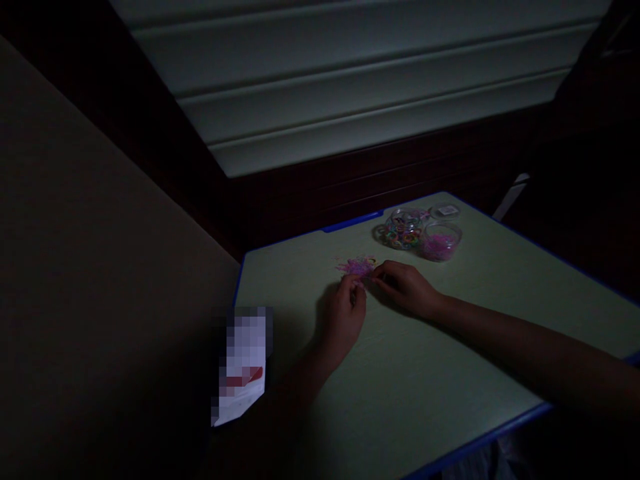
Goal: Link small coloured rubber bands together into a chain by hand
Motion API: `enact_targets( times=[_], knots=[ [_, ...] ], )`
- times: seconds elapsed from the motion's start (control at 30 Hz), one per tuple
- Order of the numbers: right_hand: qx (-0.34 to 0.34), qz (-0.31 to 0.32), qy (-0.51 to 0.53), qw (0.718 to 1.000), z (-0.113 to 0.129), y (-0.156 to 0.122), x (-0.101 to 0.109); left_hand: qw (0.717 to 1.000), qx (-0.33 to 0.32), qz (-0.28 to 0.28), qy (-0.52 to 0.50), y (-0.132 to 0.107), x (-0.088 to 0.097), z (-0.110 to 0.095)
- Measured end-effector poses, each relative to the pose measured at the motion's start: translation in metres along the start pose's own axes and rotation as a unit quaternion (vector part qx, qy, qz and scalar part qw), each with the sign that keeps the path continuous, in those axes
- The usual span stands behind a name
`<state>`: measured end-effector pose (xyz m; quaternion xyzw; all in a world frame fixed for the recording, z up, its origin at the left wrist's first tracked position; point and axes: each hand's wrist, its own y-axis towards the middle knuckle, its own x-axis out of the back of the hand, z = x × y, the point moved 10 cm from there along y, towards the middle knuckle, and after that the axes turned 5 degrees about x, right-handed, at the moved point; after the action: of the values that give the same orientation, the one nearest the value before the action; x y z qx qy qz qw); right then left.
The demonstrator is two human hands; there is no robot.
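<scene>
Close together over the table, my left hand [346, 310] and my right hand [404, 287] are both closed in a pinch. Between their fingertips runs a thin, faint strand [369, 278]; the dim light hides what exactly it is. Just beyond the fingers lies a loose pile of tiny pink and purple pieces [356, 265], which look like small elastic bands. My left fingertips overlap the pile's near edge in this view, and the right fingertips are at its right side.
A clear jar of multicoloured rings [403, 230] stands behind the hands, beside a clear tub of pink pieces [441, 245]. A clear lid [445, 211] lies behind them. White paper or packaging [245, 363] is at the left edge of the pale green table [400, 387].
</scene>
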<state>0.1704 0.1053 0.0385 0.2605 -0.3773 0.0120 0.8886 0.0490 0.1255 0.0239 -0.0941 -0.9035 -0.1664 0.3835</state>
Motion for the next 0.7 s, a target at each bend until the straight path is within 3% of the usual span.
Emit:
enact_targets(
  times=[0.7],
  knots=[
    [0.029,0.020,-0.024,0.999,0.011,-0.002,-0.003,0.999,0.001,0.020,0.041,0.000,0.000,0.000]
  ],
)
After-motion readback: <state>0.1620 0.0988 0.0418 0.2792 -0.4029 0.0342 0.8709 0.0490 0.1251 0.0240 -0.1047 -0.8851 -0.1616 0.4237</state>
